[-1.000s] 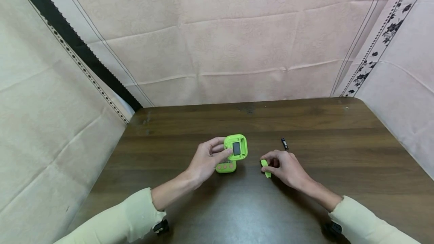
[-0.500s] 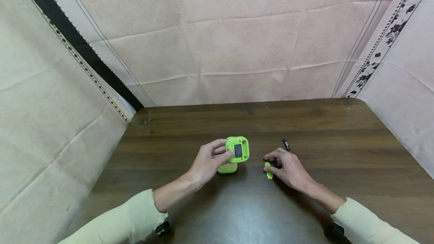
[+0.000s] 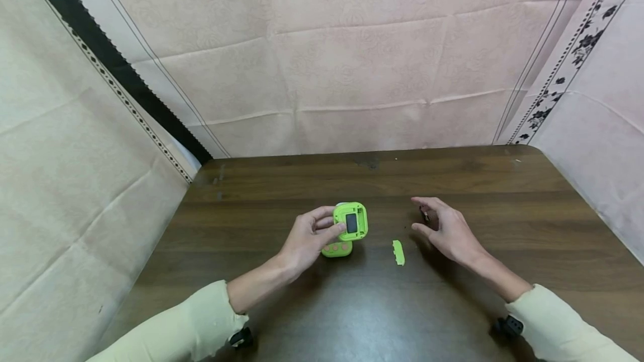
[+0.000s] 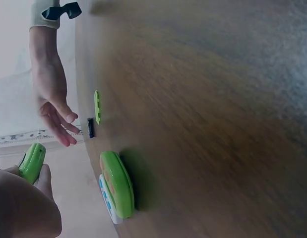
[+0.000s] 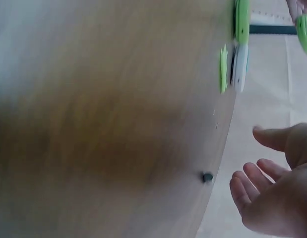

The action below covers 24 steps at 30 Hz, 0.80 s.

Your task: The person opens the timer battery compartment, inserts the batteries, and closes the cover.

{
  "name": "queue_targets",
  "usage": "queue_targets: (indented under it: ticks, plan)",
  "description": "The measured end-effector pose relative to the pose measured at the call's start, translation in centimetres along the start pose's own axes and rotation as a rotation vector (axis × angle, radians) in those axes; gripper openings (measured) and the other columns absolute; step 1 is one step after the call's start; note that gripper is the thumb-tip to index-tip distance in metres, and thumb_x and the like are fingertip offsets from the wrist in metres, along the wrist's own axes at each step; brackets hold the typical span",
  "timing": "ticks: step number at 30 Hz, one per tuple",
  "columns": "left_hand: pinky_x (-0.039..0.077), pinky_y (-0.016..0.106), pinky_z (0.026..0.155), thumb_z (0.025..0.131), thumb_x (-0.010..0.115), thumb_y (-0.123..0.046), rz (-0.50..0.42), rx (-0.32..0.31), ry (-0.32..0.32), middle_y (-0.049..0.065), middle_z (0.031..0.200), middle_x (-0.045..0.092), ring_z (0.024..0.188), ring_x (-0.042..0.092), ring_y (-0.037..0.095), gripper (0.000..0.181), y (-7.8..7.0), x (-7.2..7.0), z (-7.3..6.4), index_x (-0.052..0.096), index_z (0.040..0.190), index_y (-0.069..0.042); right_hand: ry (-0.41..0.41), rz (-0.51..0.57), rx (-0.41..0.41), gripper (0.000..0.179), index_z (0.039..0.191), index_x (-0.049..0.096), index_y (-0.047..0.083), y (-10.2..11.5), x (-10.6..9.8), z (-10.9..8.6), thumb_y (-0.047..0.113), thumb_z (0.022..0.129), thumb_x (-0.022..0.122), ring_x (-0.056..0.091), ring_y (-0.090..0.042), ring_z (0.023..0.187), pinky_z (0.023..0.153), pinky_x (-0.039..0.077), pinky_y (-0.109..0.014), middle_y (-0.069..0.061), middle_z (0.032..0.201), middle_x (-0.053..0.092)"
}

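My left hand (image 3: pixel 303 242) holds up a small lime-green device (image 3: pixel 351 222), with a grey screen and an open slot showing, between thumb and fingers. Below it on the table lies a second green device (image 4: pixel 121 183) with pinkish buttons and a white part with blue buttons against it. My right hand (image 3: pixel 450 233) has thumb and fingers spread apart, with nothing gripped. A small dark battery (image 4: pixel 91 127) lies on the table, showing between its thumb and forefinger in the head view. Between the two hands, a narrow green cover strip (image 3: pixel 398 252) lies flat.
A dark wood-grain table (image 3: pixel 282 183) carries everything. Pale cloth (image 3: pixel 352 71) hangs along its back and both sides. Each wrist wears a black camera, such as the one at the right cuff (image 3: pixel 510 326).
My right hand has let go of the green strip, leaving it on the table, and moved right and away to the battery with its fingers opened. The left hand holds the device nearly still.
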State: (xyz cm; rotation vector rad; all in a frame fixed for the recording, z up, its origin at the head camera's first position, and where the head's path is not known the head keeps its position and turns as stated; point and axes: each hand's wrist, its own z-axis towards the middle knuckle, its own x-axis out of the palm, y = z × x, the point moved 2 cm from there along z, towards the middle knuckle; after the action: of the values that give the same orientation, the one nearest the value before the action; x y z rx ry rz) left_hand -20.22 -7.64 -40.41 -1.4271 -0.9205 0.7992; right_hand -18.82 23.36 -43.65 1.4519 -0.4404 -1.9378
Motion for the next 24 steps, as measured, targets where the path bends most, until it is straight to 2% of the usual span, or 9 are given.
queue_targets:
  ticks: [3, 7, 11, 15, 20, 24]
  plan:
    - [0.058, 0.060, 0.098, 0.104, 0.070, -0.006, 0.012, 0.000, 0.001, 0.020, 0.128, 0.073, 0.109, 0.075, 0.029, 0.039, 0.1, -0.1, 0.0, 0.061, 0.141, 0.000, 0.063, -0.010, 0.004, 0.067, 0.151, 0.053, -0.002, -1.0, -0.4, 0.2, 0.006, 0.092, 0.084, 0.060, -0.045, 0.128, 0.101, 0.052, -0.062, -0.024, 0.148, 0.058]
    - [0.058, 0.062, 0.098, 0.104, 0.070, -0.005, 0.006, -0.007, 0.000, 0.020, 0.128, 0.073, 0.107, 0.076, 0.028, 0.038, 0.3, -0.1, 0.1, 0.062, 0.140, 0.000, 0.140, -0.033, -0.006, 0.081, 0.157, 0.043, -0.007, -2.2, -0.7, 0.4, 0.009, 0.090, 0.086, 0.045, -0.051, 0.143, 0.112, 0.042, -0.068, -0.030, 0.159, 0.046]
    - [0.057, 0.062, 0.099, 0.103, 0.070, -0.004, -0.001, -0.005, 0.003, 0.020, 0.127, 0.074, 0.106, 0.076, 0.027, 0.037, 0.4, -0.1, 0.2, 0.062, 0.139, 0.001, 0.212, -0.061, 0.004, 0.084, 0.158, 0.039, -0.009, -3.3, -0.9, 0.5, 0.009, 0.090, 0.086, 0.043, -0.053, 0.144, 0.112, 0.042, -0.069, -0.033, 0.159, 0.042]
    - [0.057, 0.062, 0.099, 0.103, 0.070, -0.005, 0.009, 0.002, 0.006, 0.021, 0.127, 0.073, 0.107, 0.076, 0.028, 0.038, 0.5, -0.1, 0.3, 0.062, 0.140, 0.001, 0.262, -0.073, 0.025, 0.079, 0.157, 0.042, -0.007, -4.0, -1.2, 0.7, 0.010, 0.093, 0.084, 0.046, -0.054, 0.141, 0.109, 0.045, -0.070, -0.034, 0.155, 0.048]
    - [0.058, 0.059, 0.099, 0.104, 0.070, -0.005, 0.015, -0.001, 0.008, 0.022, 0.127, 0.073, 0.109, 0.075, 0.028, 0.037, 0.7, -0.2, 0.3, 0.062, 0.139, 0.002, 0.285, -0.068, 0.024, 0.069, 0.154, 0.048, -0.004, -4.3, -1.3, 0.9, 0.008, 0.095, 0.081, 0.049, -0.053, 0.139, 0.106, 0.047, -0.070, -0.034, 0.149, 0.054]
    - [0.057, 0.060, 0.100, 0.104, 0.069, -0.004, 0.004, -0.008, 0.011, 0.021, 0.128, 0.073, 0.110, 0.075, 0.028, 0.036, 0.7, -0.1, 0.3, 0.062, 0.139, 0.002, 0.267, -0.064, 0.010, 0.064, 0.151, 0.053, -0.005, -4.5, -1.3, 1.0, 0.005, 0.094, 0.081, 0.055, -0.050, 0.134, 0.104, 0.050, -0.067, -0.033, 0.143, 0.059]
